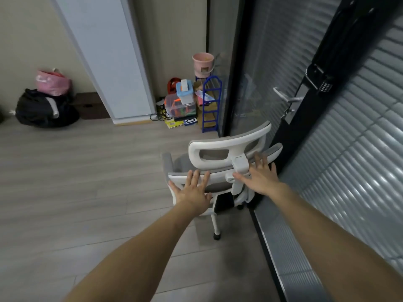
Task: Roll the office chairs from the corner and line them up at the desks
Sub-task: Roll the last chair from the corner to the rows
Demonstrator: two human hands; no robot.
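Observation:
One white-framed office chair point(226, 149) with grey mesh stands with its back toward me, close to the glass partition on the right. My left hand point(192, 191) is spread with straight fingers over the left end of the backrest's top edge. My right hand point(260, 174) is also spread, fingers straight, over the right side of the backrest beside the headrest bracket. Whether either palm touches the frame is unclear. Neither hand holds anything. One caster leg point(216, 229) shows below the seat; the rest of the base is hidden.
A glass wall with blinds and a black-framed door with a handle point(287, 99) run along the right. In the corner stand a blue rack point(210, 105), a pink bucket point(203, 63) and plastic boxes point(178, 103). Dark and pink bags point(43, 105) sit at far left. Wood floor spreads left.

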